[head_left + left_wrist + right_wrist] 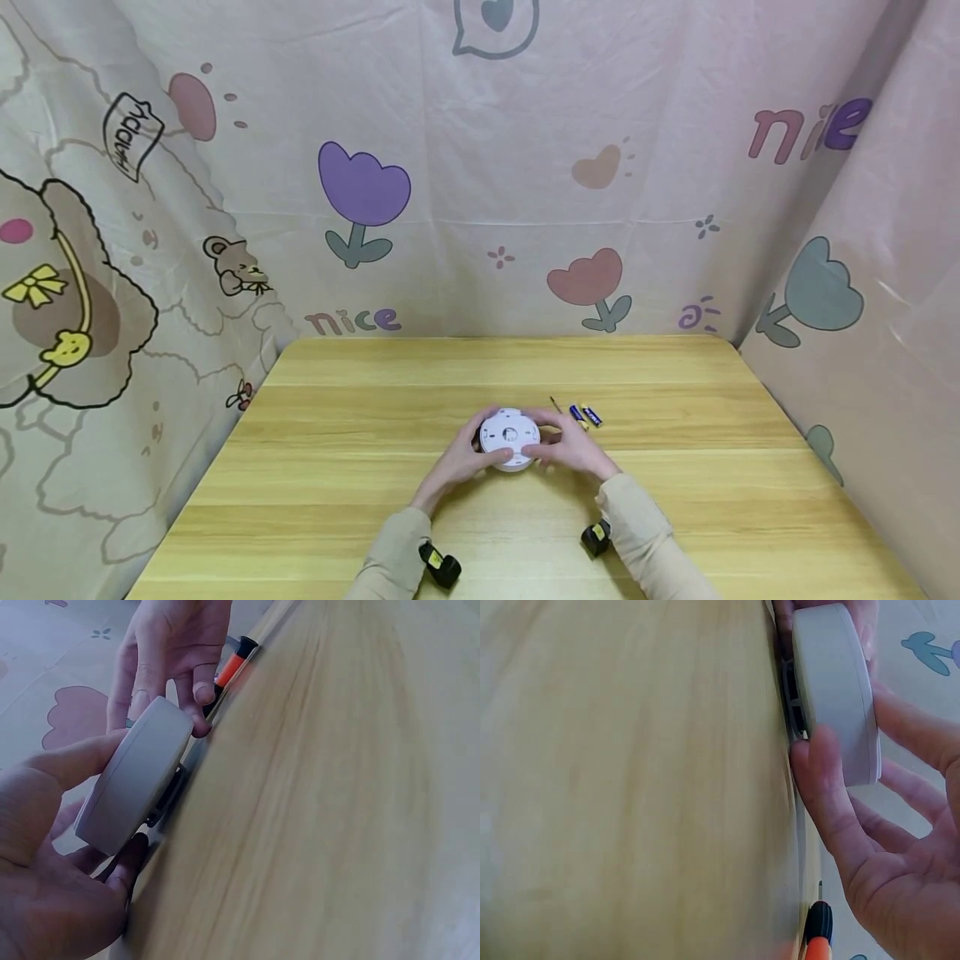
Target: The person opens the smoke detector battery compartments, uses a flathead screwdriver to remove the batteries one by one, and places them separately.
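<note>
Both hands hold a white round disc-shaped device [513,440], its marked face with a central round opening turned up and towards the head camera. My left hand [467,457] grips the left side, thumb on the face and fingers round the rim. On the opposite side my right hand [573,448] grips it the same way. In the left wrist view the smooth white side of the device [142,780] is tilted close over the table. A black part [792,697] juts from its underside in the right wrist view.
Two blue-and-yellow batteries [592,415] lie just beyond the right hand. Beside them is a screwdriver [555,403] with an orange and black handle [235,664], partly hidden by that hand. The wooden table [337,467] meets a patterned curtain [465,275] at the back and sides.
</note>
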Motion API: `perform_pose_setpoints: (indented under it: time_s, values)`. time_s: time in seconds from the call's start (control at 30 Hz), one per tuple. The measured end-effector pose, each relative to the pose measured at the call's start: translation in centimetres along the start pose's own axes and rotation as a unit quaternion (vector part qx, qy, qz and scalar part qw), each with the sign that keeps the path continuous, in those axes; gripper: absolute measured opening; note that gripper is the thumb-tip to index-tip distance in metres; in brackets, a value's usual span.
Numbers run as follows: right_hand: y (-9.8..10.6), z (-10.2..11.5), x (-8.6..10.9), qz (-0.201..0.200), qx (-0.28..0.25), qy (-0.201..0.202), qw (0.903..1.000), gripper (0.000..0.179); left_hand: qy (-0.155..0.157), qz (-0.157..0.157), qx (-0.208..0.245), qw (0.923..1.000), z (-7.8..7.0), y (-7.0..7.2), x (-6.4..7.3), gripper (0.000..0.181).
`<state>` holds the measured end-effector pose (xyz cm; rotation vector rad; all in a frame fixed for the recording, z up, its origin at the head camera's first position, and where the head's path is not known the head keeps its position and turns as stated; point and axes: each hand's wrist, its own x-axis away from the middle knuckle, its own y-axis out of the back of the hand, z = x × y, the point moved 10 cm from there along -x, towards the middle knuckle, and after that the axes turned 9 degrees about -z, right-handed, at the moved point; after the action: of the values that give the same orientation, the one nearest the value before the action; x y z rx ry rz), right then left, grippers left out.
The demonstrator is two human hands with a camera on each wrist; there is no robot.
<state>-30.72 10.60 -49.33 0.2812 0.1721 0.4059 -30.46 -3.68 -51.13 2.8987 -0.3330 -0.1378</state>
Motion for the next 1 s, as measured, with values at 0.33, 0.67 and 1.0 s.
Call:
perform_pose_setpoints:
  time_s: [0.33,0.67,1.0]
  values:
    - [0.1,-0.1,0.0,-0.011,-0.007,-0.004,0.9999,0.066,-0.004,-0.026,-0.01,0.9996,-0.1,0.5,0.2,0.062]
    - [0.1,-0.9,-0.2,-0.008,-0.015,-0.021,0.9996,0.067,-0.009,-0.043,0.011,0.999,-0.1,0.9,-0.2,0.059]
    - [-0.1,-2.0,-0.1,0.005,-0.08,-0.068,0.9945,0.07,0.003,-0.052,0.01,0.9986,-0.1,1.0,-0.3,0.058]
